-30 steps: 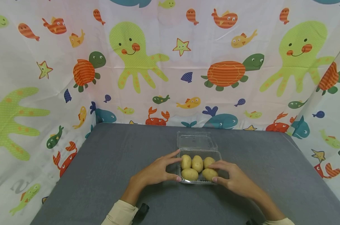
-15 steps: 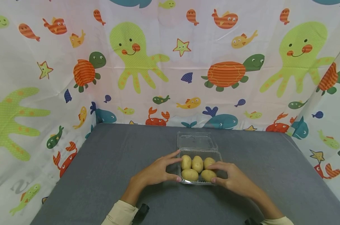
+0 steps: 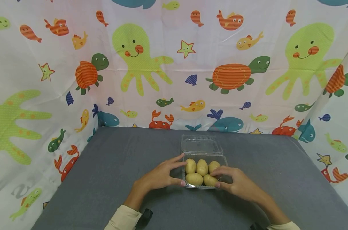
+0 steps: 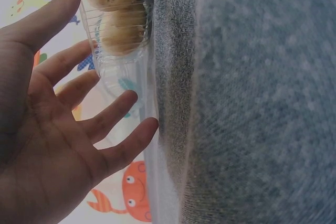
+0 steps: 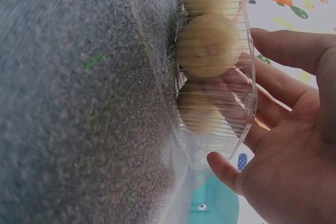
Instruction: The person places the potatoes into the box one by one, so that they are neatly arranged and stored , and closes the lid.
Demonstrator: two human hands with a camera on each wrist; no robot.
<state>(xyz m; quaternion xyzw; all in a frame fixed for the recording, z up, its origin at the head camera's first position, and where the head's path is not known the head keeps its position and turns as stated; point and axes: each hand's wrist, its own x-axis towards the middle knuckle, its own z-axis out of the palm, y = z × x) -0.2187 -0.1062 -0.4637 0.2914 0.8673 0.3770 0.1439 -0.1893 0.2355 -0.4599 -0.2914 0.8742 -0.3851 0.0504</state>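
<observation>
A clear plastic container [image 3: 205, 187] stands on the table with its lid [image 3: 201, 144] tipped back behind it. Several yellow potatoes lie inside, among them a front left potato [image 3: 194, 179] and a front right potato [image 3: 210, 180]. My right hand [image 3: 239, 184] reaches over the container's right side, fingertips on top of the front right potato and thumb at its near right side. At the left side, my left hand [image 3: 162, 174] has its thumb at the front corner and fingertips along the rim. The left wrist view shows its fingers [image 4: 118, 114] spread and fairly straight.
A grey cloth covers the table [image 3: 119, 159]. A white curtain [image 3: 185, 73] printed with sea animals hangs behind it and along both sides. Dark bands [image 3: 145, 217] sit at the wrists by the pale sleeves.
The front right potato has slid left inside the container, towards the front left potato. My right hand's fingertips have moved left with it. My left hand has stayed at the rim.
</observation>
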